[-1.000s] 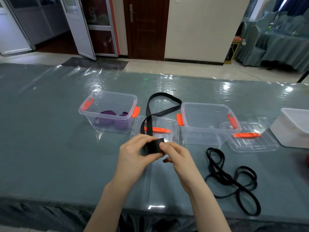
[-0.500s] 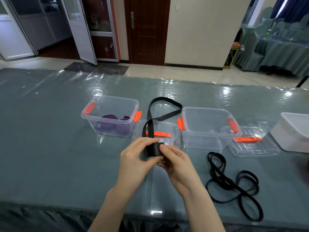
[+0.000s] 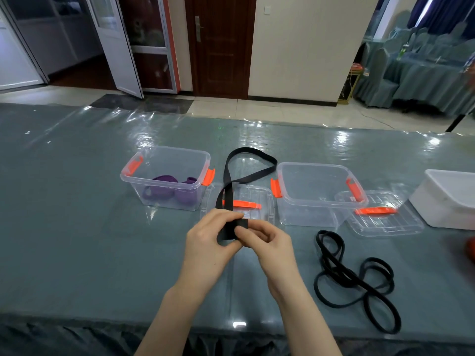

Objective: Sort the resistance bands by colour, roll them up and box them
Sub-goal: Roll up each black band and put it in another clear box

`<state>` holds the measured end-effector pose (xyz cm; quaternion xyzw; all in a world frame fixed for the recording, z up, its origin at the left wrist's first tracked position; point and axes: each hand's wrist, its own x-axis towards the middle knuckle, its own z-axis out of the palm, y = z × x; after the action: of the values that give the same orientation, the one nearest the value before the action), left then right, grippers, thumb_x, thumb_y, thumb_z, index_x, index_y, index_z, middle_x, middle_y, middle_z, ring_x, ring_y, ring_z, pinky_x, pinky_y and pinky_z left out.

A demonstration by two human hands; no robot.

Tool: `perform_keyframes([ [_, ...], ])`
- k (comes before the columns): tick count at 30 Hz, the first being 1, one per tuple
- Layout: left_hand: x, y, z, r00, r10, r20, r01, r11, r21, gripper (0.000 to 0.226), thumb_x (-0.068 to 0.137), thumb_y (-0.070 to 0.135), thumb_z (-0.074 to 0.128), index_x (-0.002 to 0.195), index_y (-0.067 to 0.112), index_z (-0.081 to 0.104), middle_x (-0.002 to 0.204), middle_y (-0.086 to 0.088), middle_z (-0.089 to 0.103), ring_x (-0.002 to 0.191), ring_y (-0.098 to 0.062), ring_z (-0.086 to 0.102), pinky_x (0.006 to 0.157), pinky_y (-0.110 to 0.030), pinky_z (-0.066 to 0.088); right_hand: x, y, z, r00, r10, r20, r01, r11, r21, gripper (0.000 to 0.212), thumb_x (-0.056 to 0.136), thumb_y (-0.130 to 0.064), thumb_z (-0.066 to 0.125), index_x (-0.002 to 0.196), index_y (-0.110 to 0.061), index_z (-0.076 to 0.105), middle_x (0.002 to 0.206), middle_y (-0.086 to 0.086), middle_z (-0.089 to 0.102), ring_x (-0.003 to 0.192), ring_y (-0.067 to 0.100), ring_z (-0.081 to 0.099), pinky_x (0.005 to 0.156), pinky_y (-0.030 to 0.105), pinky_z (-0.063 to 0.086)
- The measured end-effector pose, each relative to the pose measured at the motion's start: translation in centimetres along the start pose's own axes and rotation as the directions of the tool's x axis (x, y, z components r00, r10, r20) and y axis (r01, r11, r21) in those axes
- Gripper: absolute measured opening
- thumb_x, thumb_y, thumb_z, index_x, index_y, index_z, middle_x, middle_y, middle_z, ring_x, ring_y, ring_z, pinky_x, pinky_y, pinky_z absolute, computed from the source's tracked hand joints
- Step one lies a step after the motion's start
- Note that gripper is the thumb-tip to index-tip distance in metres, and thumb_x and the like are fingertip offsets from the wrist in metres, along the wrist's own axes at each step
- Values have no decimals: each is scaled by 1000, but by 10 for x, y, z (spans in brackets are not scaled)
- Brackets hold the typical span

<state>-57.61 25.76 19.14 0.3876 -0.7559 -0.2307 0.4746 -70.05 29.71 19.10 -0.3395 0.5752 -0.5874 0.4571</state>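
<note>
The wide black band [image 3: 232, 194] is partly rolled: its near end is wound into a small coil pinched between both hands above the tabletop [image 3: 77, 240], while the free loop trails away over a clear lid [image 3: 259, 199] and lies flat between the two boxes, which lets it feed into the roll without tangling. The left hand [image 3: 208, 242] curls round the coil from the left, thumb underneath, so the turns cannot spring open. The right hand [image 3: 267, 242] pinches the coil's right side with thumb and bent fingers, placed to turn it. Just right of the hands, the thin black bands [image 3: 357, 283] lie in a loose heap on the tabletop, apparently waiting their turn. The left box [image 3: 167, 176] already holds purple bands [image 3: 167, 194]; the right box [image 3: 316, 191] stands open with nothing visible inside, probably meant for the black ones. Its lid [image 3: 380, 217] leans beside it, and a white tub [image 3: 447, 199] sits further right.
</note>
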Motion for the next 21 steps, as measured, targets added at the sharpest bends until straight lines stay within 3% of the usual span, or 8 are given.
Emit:
perform_keyframes([
  [3,0,0,-4,1000,-18,4,19,998,-66,47,66,6,86,109,18,72,112,11,68,108,0,62,94,-13,43,1,1,-4,991,21,132,-39,990,137,33,80,-19,70,108,-2,71,104,19,72,104,31,67,100,43,50],
  [6,2,-1,-8,999,-24,-21,22,997,-75,44,62,8,88,103,17,73,103,10,70,100,-1,64,90,-12,45,1,-1,-6,978,34,207,-68,984,162,33,81,-24,66,107,-5,72,107,20,71,103,29,66,97,40,48],
  [8,2,-1,-9,1000,-10,-16,9,999,-34,42,62,9,88,101,16,74,97,11,70,94,2,64,87,-8,43,0,-3,-4,987,47,151,-58,996,69,34,79,-31,71,107,-11,73,104,11,73,101,24,66,92,33,51],
  [10,1,-2,-8,1000,6,-2,-6,1000,12,42,61,7,85,100,15,74,96,12,68,91,5,61,85,-5,41,-1,-5,0,999,-3,42,8,994,-109,29,76,-31,80,101,-20,73,94,-3,73,86,9,64,80,20,51],
  [13,0,-3,-5,998,43,36,-45,997,59,41,61,3,82,99,13,73,95,9,67,89,3,60,83,-4,41,0,-5,4,994,-75,-77,55,970,-239,24,70,-28,84,89,-21,73,83,-4,72,73,6,61,71,20,51],
  [17,4,0,-6,996,38,86,-38,999,-2,45,66,8,86,108,15,71,101,10,66,95,1,61,86,-7,42,2,-3,-3,999,-37,4,37,996,-79,15,80,-22,77,92,-13,75,83,2,73,77,17,65,76,30,53],
  [21,7,2,-11,996,12,87,-6,997,-71,45,64,17,88,106,17,72,101,11,68,98,-2,64,88,-13,46,3,-1,-12,981,53,187,-80,987,143,24,83,-22,70,96,-2,73,78,10,60,69,13,53,63,26,42],
])
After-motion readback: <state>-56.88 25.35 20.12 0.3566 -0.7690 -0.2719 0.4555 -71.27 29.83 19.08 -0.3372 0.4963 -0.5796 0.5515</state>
